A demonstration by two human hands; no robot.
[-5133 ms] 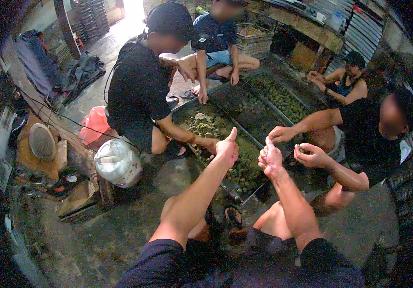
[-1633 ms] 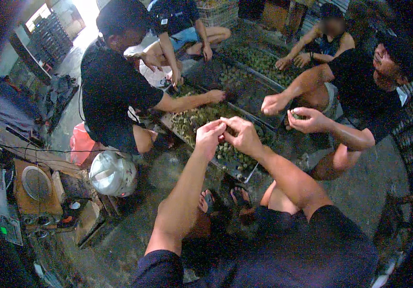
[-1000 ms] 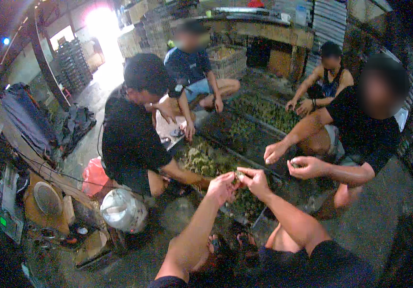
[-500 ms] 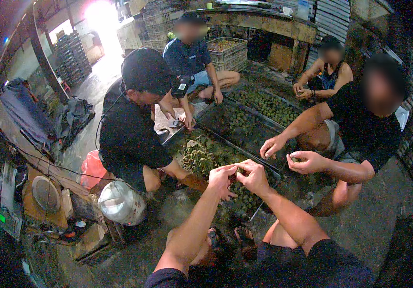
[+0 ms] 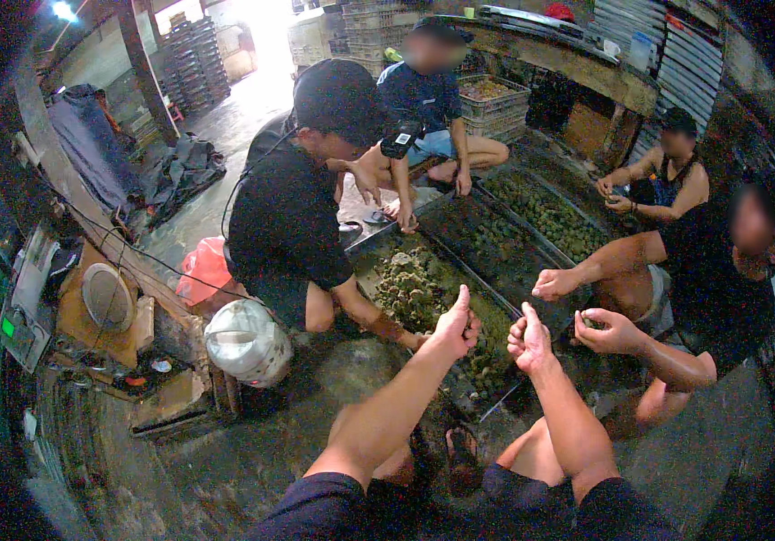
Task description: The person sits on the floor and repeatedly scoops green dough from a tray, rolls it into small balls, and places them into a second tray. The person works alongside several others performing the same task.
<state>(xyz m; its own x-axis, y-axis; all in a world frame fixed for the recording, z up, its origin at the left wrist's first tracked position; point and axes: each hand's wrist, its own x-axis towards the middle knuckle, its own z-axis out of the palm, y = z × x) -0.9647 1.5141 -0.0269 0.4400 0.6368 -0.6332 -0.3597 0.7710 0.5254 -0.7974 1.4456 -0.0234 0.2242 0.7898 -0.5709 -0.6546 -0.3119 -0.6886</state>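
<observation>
My left hand is raised over the nearest tray, its fingers curled into a fist and its thumb pointing up. A short gap to its right, my right hand makes the same shape, thumb up. Nothing shows in either hand. Below and beyond them, the long dark tray holds a heap of greenish-brown clumps at its far left part, with smaller green-brown lumps nearer me. I cannot make out exactly what the lumps are.
Two more trays of lumps lie beyond. A person in black leans in at the left; another person's hand at the right holds a small lump. Two more people sit farther back. A whitish metal canister and a red bag stand left.
My hands, pressed together at the fingertips before, have moved apart and now both have raised thumbs. The view has shifted, so the surroundings sit farther right in the picture.
</observation>
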